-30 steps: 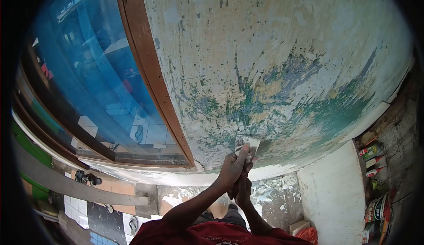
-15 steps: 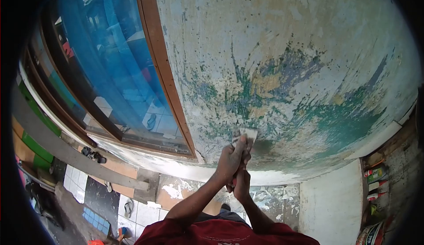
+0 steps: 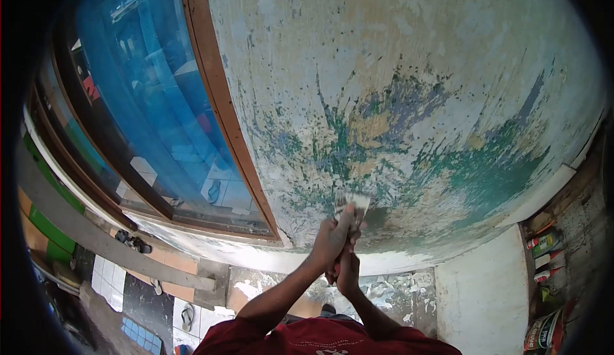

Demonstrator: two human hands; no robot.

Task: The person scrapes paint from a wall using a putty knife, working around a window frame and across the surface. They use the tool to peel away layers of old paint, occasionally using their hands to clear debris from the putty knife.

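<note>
A scraper (image 3: 354, 203) with a wide, pale metal blade lies against the lower part of the peeling wall (image 3: 358, 41). My left hand (image 3: 332, 238) is wrapped round it close to the blade, thumb along the blade's base. Below it, my right hand (image 3: 348, 273) grips the lower end of the handle, of which a bit of red shows. Green, purple and cream patches of old paint surround the blade. The blade's edge is slightly blurred.
On the left is a brown-framed window (image 3: 220, 105) with a blue curtain behind it. Bottles (image 3: 545, 242) and a paint can (image 3: 543, 332) stand at the lower right. Sandals (image 3: 187, 317) lie on the tiled floor, near a curved ledge (image 3: 144, 258).
The wall and window have shifted slightly left in view. Both hands, with the scraper, sit a little lower in the frame, still holding it against the wall.
</note>
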